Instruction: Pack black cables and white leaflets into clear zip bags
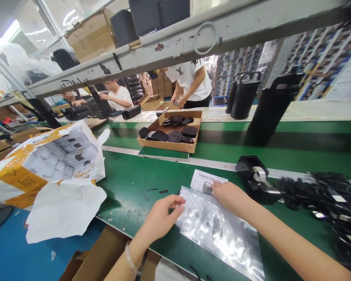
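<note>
A clear plastic bag [222,234] lies flat on the green table [134,183] in front of me. My left hand [160,218] pinches the bag's near left edge, fingers closed on it. My right hand [228,195] rests on the bag's far end, fingers curled over the mouth where a white printed card [203,178] sticks out. Whether the right hand grips the card or the bag, I cannot tell.
A black tape dispenser [253,175] sits right of my right hand, beside a heap of black cables [324,199]. A cardboard tray of black parts [171,132] lies further back. A torn box of white packets [52,160] stands at left. Other people work beyond the conveyor.
</note>
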Demonstrator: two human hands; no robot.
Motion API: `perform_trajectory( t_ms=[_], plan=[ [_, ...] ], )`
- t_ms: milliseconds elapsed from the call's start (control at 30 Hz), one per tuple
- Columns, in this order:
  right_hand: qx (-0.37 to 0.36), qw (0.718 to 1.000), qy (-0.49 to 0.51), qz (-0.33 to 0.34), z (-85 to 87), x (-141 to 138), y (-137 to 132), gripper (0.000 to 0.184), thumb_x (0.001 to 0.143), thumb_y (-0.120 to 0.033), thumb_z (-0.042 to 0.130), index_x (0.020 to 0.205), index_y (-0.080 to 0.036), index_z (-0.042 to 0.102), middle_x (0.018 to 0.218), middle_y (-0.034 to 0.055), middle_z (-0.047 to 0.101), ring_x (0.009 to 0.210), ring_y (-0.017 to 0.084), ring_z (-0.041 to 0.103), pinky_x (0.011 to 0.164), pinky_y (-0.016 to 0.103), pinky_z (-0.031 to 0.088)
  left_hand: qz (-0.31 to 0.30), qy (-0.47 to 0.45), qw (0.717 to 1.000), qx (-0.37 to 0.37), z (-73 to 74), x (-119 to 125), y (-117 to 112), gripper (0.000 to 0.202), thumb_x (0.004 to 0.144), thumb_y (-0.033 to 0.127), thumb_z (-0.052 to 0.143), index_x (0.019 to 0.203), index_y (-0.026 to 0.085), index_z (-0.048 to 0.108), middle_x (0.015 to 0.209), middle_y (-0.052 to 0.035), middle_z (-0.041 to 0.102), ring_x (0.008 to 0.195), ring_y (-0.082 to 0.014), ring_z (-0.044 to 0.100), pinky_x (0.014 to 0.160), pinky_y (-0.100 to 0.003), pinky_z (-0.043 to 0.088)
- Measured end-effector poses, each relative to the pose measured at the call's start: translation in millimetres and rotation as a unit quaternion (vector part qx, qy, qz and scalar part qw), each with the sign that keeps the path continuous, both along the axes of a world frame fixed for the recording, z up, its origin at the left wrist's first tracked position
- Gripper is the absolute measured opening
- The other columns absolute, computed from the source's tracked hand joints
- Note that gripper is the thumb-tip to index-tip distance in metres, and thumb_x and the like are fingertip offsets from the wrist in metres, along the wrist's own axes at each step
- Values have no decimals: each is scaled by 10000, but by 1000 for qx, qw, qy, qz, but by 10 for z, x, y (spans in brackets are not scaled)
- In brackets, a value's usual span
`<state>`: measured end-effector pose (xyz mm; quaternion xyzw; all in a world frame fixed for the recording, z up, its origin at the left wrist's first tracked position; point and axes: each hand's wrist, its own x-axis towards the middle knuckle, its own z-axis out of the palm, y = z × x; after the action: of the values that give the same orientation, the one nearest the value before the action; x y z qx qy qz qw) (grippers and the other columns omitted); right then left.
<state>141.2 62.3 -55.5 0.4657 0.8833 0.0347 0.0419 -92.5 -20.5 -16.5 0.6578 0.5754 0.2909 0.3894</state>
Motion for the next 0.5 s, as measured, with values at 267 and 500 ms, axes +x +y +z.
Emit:
perform_trajectory(
  t_ms=[267, 500],
  plan=[
    [-22, 999, -47, -9, 112, -56, -87, 287, 888, -301, 570, 1139, -161, 569, 1141, 83, 599, 924, 198, 615, 772, 393, 525, 39, 85, 992, 87, -227, 612, 818, 360, 817, 111, 508, 1169, 170, 557, 1219, -118, 617, 1175, -279, 524, 1054, -471, 312],
    [-9, 999, -9, -47, 72, -102, -124, 292, 891, -298, 566, 1154, -172, 563, 1187, 85, 580, 982, 215, 598, 810, 422, 512, 43, 70, 992, 95, -224, 739, 764, 353, 793, 124, 566, 1142, 175, 553, 1178, -113, 626, 1113, -281, 557, 1000, -445, 373]
  ],
)
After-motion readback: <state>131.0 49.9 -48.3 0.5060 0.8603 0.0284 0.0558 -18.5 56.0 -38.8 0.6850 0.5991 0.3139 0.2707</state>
